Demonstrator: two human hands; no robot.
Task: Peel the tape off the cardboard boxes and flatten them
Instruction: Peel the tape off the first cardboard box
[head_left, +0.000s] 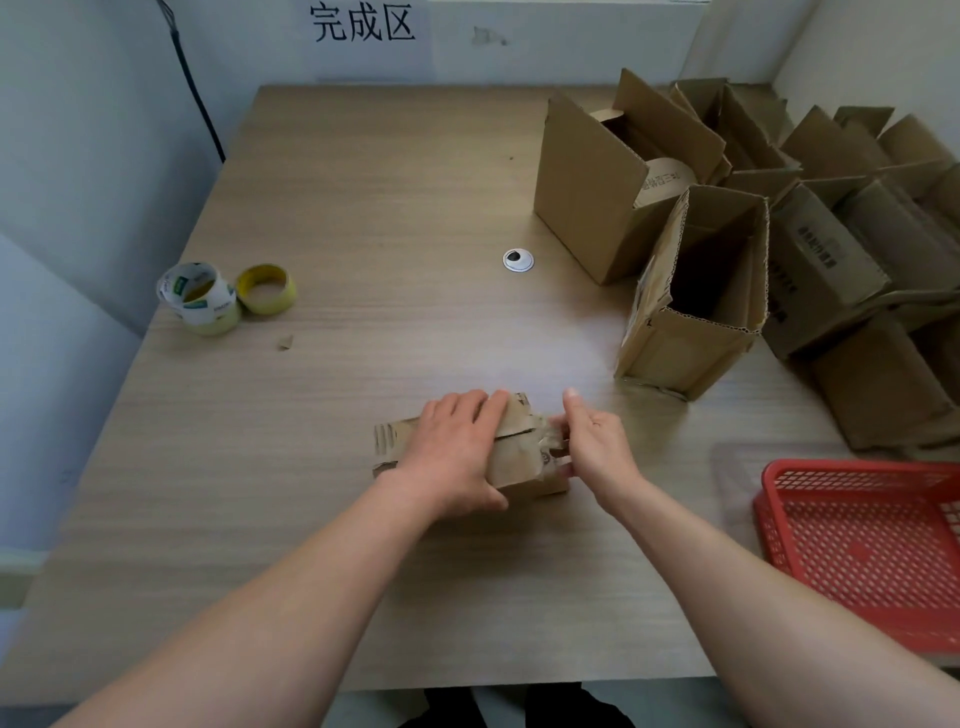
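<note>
A small cardboard box (519, 457) lies on its side near the middle of the wooden table (363, 208). My left hand (457, 447) lies over the top of it, thumb wrapped round its near side, holding it down. At the box's right end, my right hand (592, 447) pinches a crumpled strip of clear tape (551, 440) that sticks to the end flaps. The box's left end shows printed stripes.
Two open upright cardboard boxes (696, 291) stand at the right, with a heap of several more boxes (852, 228) behind them. A red mesh basket (862, 540) sits at the near right. Tape rolls (223, 296) and a cable grommet (518, 260) lie further back.
</note>
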